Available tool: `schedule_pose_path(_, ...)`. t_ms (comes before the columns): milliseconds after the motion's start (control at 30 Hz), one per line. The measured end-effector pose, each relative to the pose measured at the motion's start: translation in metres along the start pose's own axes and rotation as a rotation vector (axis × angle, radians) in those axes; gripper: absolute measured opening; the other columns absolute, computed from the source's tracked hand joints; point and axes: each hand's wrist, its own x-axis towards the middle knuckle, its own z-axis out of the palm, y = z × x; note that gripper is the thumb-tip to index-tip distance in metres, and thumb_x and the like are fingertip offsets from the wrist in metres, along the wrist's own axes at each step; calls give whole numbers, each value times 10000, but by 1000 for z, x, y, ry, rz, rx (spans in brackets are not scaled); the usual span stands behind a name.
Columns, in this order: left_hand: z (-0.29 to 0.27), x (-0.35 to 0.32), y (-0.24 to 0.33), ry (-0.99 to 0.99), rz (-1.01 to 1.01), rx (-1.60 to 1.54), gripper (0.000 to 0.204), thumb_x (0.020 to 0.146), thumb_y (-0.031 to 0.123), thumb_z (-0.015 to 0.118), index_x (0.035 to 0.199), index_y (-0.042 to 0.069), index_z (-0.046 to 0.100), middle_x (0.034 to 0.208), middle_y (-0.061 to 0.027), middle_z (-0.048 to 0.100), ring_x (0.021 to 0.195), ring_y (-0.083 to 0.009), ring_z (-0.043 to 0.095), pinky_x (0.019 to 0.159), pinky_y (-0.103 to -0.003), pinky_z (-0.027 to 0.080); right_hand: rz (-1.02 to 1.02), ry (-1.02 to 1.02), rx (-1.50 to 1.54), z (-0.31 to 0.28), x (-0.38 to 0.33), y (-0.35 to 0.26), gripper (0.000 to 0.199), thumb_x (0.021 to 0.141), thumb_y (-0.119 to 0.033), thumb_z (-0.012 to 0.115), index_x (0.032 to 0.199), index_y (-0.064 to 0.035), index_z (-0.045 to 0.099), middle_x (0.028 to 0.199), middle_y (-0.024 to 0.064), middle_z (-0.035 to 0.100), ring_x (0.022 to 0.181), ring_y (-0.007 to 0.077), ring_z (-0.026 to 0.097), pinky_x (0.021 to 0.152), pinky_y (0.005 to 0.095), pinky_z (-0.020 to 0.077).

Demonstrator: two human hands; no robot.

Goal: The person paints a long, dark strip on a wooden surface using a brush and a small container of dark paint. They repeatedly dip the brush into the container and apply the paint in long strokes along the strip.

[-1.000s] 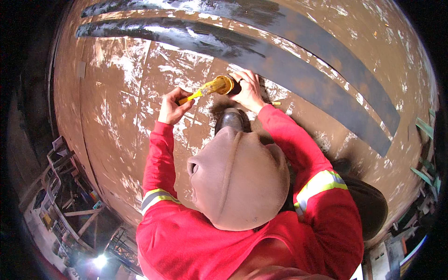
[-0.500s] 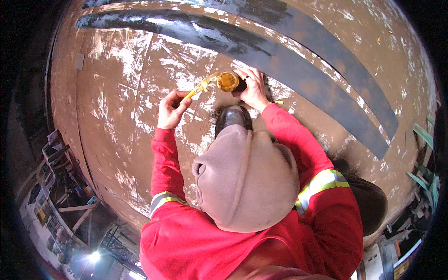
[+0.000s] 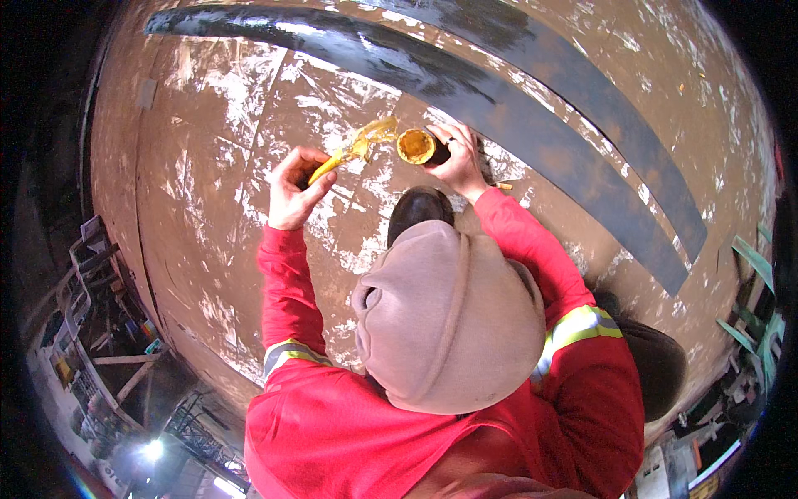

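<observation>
My left hand (image 3: 297,188) is closed round the yellow handle of a brush-like tool (image 3: 328,169). The tool's far end is smeared with a glossy yellow, stringy substance and lies just left of a small round can (image 3: 435,150). That can is dark outside, with a yellow-coated rim and amber-yellow stuff inside, its mouth turned toward me. My right hand (image 3: 460,157) wraps round the can's right side, a ring on one finger. A dark boot (image 3: 418,212) shows below the can. Behind lie two long, dark, curved strips (image 3: 532,133), partly coated in glossy black.
Brown floor sheeting (image 3: 208,191) with white scuffs lies under the strips. Cluttered racks and timber (image 3: 125,366) stand at lower left, near a bright lamp (image 3: 153,450). Green strips (image 3: 753,264) and other scraps line the right edge. Grey-brown cloth (image 3: 449,324) fills the lower middle.
My left hand has moved left and drawn the tool's coated end away from the can's mouth. My right hand keeps the can, shifted slightly right in the picture.
</observation>
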Motion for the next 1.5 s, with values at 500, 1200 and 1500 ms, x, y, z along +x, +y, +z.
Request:
schedule_pose_path(500,44,-19,-48,-42,-316,-386,182,902,139,537,1064,59,522,628,52,410,510,-46,336,466,-200,250,92,-189,-98,-31,-6,-12,716,583,-250,790,1233,-97,533,1165,108,522,1124,279,454,980,424,346)
schedule_pose_path(1200,270,191,70,-438,316,559,181,883,179,587,968,20,574,627,-68,557,540,-132,497,503,-298,397,388,-701,-838,-382,-24,152,590,796,-136,591,1361,-173,427,1352,191,412,1255,345,403,1006,457,382)
schedule_pose_path(1500,325,272,67,-152,313,1717,220,758,97,593,971,104,648,845,-174,661,836,-320,662,697,-437,528,380,-710,-878,-375,-26,169,752,766,-154,664,1414,-340,331,1266,223,447,1121,352,500,898,450,432)
